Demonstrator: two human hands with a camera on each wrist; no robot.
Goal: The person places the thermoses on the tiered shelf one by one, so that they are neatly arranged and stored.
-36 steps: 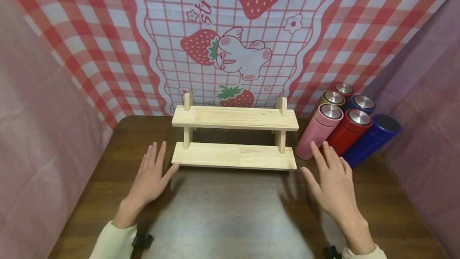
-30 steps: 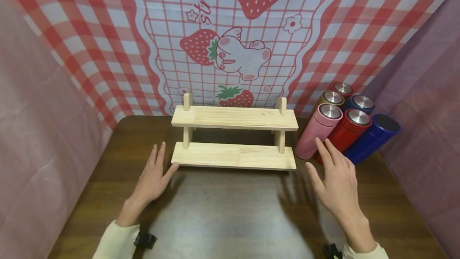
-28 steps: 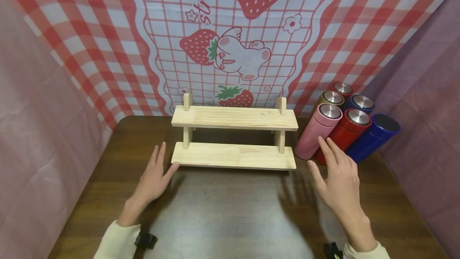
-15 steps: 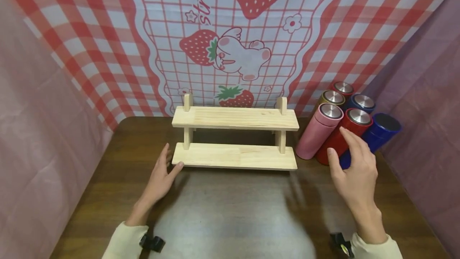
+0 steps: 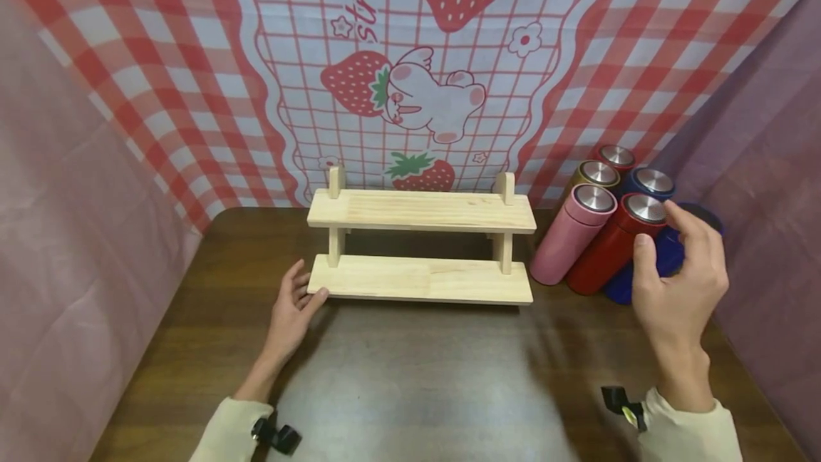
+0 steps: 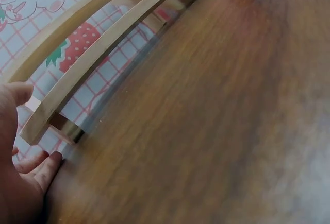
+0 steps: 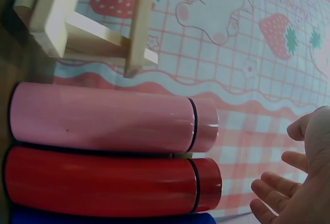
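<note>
A two-tier wooden display shelf [image 5: 423, 278] stands at the back middle of the table. My left hand [image 5: 288, 312] is at its lower left end, thumb tip right at the front corner and fingers loosely bent beside it; the left wrist view shows the fingertips low by the tabletop. To the shelf's right several thermos flasks stand grouped. My right hand [image 5: 683, 291] is raised in front of the blue flask [image 5: 667, 252], partly covering it, thumb and fingers apart around nothing. Its fingertips overlap the lid of the front red flask [image 5: 603, 255]. The pink flask [image 7: 103, 116] stands closest to the shelf.
Behind the front flasks are a gold one [image 5: 599, 172], a second red one [image 5: 617, 156] and a navy one [image 5: 653, 182]. A strawberry-print checked cloth [image 5: 462, 91] hangs behind the brown table [image 5: 410, 376]. Pink curtains [image 5: 70, 234] close in both sides.
My right hand has moved right and up, from before the pink flask to before the blue one. The left hand has shifted slightly right, closer to the shelf end, its fingers more bent.
</note>
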